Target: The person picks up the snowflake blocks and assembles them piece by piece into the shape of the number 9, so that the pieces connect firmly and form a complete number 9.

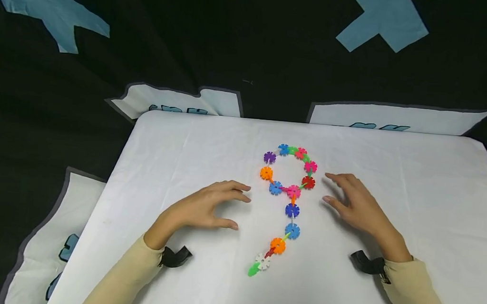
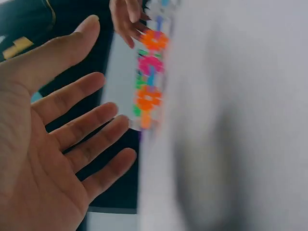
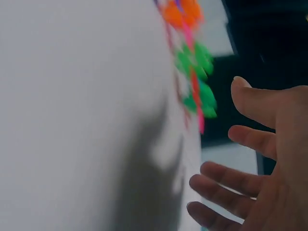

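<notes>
A chain of colourful notched plastic discs (image 1: 292, 210), joined edge to edge, lies on the white table. Its far part forms a closed ring, and a tail curves toward the near side, ending in a green disc (image 1: 253, 269). Left of the chain, my left hand (image 1: 209, 204) hovers with fingers spread and nothing in it. My right hand (image 1: 357, 206) is to the right of the ring, fingers loosely bent, also holding nothing. Neither hand touches the chain. The left wrist view shows an orange disc (image 2: 149, 98) beyond the fingertips; in the right wrist view, the green discs (image 3: 195, 62) look blurred.
White cloth covers the table (image 1: 437, 200). A dark curtain (image 1: 234, 51) with blue and white patches hangs behind it and at the left side. Each wrist wears a black strap-on mount, the left mount (image 1: 176, 257) and the right mount (image 1: 367, 263).
</notes>
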Tool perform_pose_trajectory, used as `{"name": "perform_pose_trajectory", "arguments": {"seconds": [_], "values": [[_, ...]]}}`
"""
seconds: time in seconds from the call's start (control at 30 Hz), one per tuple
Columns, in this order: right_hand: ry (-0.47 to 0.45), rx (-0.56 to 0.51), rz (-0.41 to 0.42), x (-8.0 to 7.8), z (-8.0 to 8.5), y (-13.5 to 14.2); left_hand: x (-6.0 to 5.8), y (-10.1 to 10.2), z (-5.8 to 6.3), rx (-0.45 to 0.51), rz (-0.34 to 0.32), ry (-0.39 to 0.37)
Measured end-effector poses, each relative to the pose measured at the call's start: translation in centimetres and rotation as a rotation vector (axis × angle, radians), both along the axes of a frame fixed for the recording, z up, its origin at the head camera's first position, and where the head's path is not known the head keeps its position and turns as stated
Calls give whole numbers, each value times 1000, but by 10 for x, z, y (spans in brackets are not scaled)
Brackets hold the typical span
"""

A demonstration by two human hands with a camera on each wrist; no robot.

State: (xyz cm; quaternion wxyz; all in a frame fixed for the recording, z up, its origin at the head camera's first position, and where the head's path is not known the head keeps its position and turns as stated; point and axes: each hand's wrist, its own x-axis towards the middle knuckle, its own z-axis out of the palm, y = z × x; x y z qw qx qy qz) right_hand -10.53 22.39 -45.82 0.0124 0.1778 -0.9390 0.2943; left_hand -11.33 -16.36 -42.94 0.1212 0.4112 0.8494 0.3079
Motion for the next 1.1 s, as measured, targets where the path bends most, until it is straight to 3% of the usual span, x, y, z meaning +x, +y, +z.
{"name": "perform_pose_trajectory", "arguments": {"seconds": [0.2,0.33,0.47,0.63,0.83,1.1], "values": [[-57,72,-15,11,5,-32,-44,34,-22,-56,82,11],[-67,75,78,25,10,-49,-75,64,-22,-85,64,22],[-90,54,156,30,3,-56,-94,80,-21,-143,34,-22],[-111,24,137,24,-4,-52,-98,81,-24,-136,70,-44],[-143,32,155,13,-2,-40,-85,74,-32,-106,141,-32],[-126,17,169,7,-2,-36,-76,72,-32,-101,150,-7]]}}
